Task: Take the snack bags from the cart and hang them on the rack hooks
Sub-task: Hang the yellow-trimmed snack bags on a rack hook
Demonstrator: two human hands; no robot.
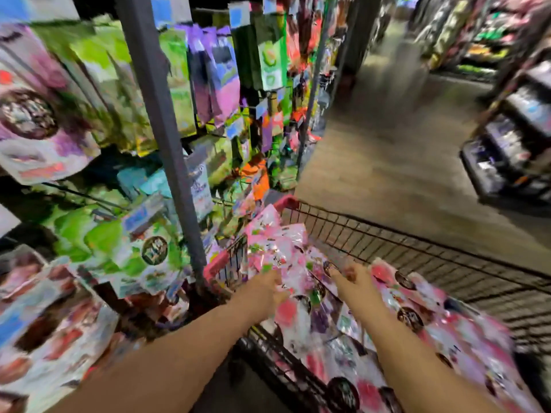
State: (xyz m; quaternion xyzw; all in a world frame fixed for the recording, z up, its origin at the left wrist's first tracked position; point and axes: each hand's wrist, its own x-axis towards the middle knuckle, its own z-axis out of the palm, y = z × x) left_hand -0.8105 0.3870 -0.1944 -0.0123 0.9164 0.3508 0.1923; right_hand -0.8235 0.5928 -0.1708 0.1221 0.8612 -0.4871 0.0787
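A black wire cart [387,242] with red corners stands in the aisle, piled with pink snack bags [441,323]. Both my arms reach into it. My left hand [265,290] is at the near-left corner of the pile and seems to grip the edge of an upright pink bag [277,239]. My right hand [354,281] lies on the bags in the middle of the cart, its fingers blurred. The rack [161,114] with hooks stands to the left, full of hanging green, purple and pink bags. The whole view is smeared by motion.
A grey rack post [185,204] rises just left of the cart's corner. Green bags [131,251] hang low beside it. Dark shelving [512,150] lines the right side of the aisle, with bare floor [387,144] ahead.
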